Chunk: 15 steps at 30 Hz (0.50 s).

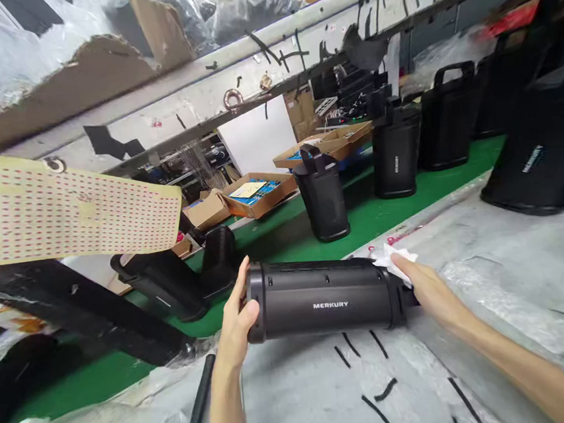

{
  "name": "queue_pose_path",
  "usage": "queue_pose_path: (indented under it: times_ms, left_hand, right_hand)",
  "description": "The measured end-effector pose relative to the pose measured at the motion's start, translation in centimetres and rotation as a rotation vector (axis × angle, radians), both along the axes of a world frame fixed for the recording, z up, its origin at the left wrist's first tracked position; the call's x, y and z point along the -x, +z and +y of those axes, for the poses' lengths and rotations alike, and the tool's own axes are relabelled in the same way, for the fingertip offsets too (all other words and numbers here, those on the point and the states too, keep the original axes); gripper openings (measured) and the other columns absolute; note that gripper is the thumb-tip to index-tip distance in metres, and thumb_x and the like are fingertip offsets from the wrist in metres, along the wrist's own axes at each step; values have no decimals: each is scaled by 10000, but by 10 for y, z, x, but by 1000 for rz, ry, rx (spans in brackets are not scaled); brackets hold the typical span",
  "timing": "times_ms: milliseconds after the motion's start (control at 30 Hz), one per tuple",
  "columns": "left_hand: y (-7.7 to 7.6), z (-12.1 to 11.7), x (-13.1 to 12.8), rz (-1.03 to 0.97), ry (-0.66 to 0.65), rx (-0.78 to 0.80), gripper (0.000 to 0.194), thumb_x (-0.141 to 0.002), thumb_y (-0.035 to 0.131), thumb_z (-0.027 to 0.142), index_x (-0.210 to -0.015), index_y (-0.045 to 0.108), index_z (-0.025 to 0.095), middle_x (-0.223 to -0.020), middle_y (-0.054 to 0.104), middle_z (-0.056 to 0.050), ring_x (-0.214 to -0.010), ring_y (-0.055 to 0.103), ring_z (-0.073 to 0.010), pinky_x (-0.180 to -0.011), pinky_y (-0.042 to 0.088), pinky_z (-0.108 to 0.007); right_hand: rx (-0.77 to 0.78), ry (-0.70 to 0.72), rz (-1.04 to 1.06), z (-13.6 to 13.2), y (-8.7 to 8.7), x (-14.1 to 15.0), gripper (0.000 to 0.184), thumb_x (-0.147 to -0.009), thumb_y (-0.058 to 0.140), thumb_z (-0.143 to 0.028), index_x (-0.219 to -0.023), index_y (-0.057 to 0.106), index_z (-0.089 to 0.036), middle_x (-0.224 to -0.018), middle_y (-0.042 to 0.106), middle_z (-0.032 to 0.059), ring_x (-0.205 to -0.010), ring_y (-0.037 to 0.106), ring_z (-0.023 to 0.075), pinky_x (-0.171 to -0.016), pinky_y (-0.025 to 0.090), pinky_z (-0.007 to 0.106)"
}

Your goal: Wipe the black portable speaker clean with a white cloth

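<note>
A black cylindrical speaker [320, 297] marked MERKURY lies on its side above the grey worktop. My left hand [237, 319] grips its left end, thumb on the near face and fingers round the back. At the other end, my right hand [415, 278] pinches a crumpled white cloth or tissue [391, 259] against the speaker's upper edge, close to its handle. The right fingertips are partly hidden behind the cloth.
Upright black speakers [323, 197] stand along the green belt [284, 238], and two lie tilted at left. A larger speaker [538, 153] stands at right. Black strips [376, 410] dot the worktop [299, 389]. A spotted yellow sheet [72, 212] hangs from the shelf rail.
</note>
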<state>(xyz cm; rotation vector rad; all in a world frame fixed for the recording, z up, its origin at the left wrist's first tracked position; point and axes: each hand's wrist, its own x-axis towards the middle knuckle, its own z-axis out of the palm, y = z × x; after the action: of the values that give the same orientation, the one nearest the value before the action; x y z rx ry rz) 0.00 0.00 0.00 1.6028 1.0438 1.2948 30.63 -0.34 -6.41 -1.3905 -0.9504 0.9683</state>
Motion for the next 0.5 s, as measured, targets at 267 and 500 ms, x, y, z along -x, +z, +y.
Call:
queue_pose_path:
  times_ms: [267,500]
  left_hand:
    - [-9,6,16,71,-2,145,619,-912,416,578,-1478,285,365,-1534,347,45,-1426,279,-233,-1198,141,-377]
    - [15,-12,0,291,111,199,647,-891,535,544,-1465,251,449,-1535,323,112,-1442,231,-172,-1195,99,-316]
  right_hand:
    - [-46,-66,44,-2,-4,9,458,-681,522,-637,-630,505,-182,-661,558,33,-752,545,216,-753,435,293]
    - [16,-203,22,-5,-20,9,469,-631,513,-648,-561,408,-197,-561,423,-6,-602,397,156,-598,311,296]
